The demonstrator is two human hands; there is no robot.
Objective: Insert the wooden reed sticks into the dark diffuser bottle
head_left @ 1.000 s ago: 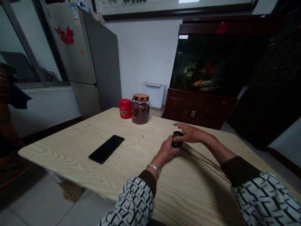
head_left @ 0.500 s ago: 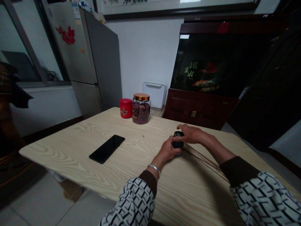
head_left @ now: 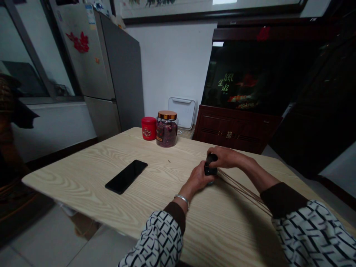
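A small black container (head_left: 210, 171) stands on the light wooden table (head_left: 133, 200) in front of me. My left hand (head_left: 198, 178) is wrapped round its lower side and holds it steady. My right hand (head_left: 226, 156) curls over its dark lid (head_left: 210, 157) from above, fingers closed on it. Thin sticks or cords (head_left: 241, 191) lie in a bundle on the table under my right forearm, running from the container toward my sleeve. A silver bangle (head_left: 182, 197) sits on my left wrist.
A black phone (head_left: 126, 176) lies flat at the left. A glass jar with a copper lid (head_left: 166, 128) and a red tin (head_left: 148, 128) stand at the far edge. Beyond are a fridge (head_left: 111, 70), a white box (head_left: 182, 112) and a fish tank (head_left: 250, 78) on a dark cabinet.
My right hand, flat and spread above the container a second ago, has curled down and closed on its lid. My left hand has kept its hold.
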